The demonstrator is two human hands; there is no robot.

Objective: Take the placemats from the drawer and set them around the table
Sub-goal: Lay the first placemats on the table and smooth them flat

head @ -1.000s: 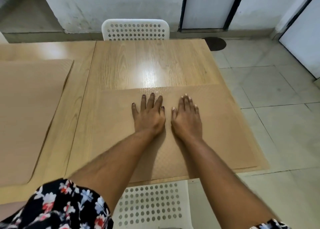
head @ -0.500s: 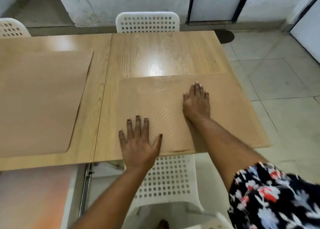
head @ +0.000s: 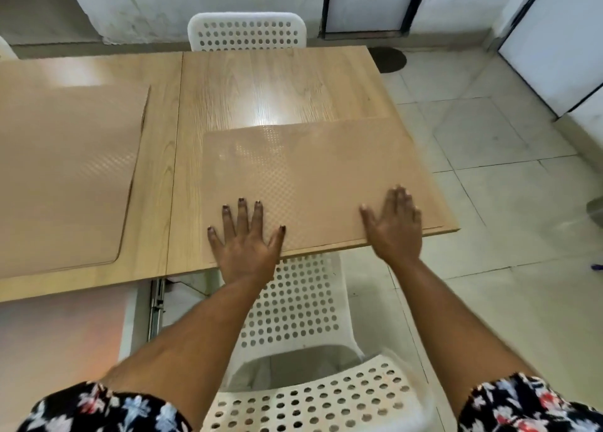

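A tan textured placemat (head: 313, 177) lies flat on the right half of the wooden table (head: 270, 82), reaching the table's near and right edges. My left hand (head: 246, 239) rests palm down on its near left corner, fingers spread. My right hand (head: 394, 226) lies flat at its near right edge, fingers apart and slightly blurred. Neither hand holds anything. A second tan placemat (head: 65, 177) lies on the left half of the table, its left side cut off by the frame.
A white perforated chair (head: 303, 343) stands tucked under the near table edge below my arms. Another white chair (head: 248, 30) stands at the far side. Tiled floor (head: 509, 236) lies to the right, with white doors (head: 554, 33) beyond it.
Both hands have slid apart across the right placemat and back to its near edge, the right one moving out to the right corner. The view has pulled back slightly.
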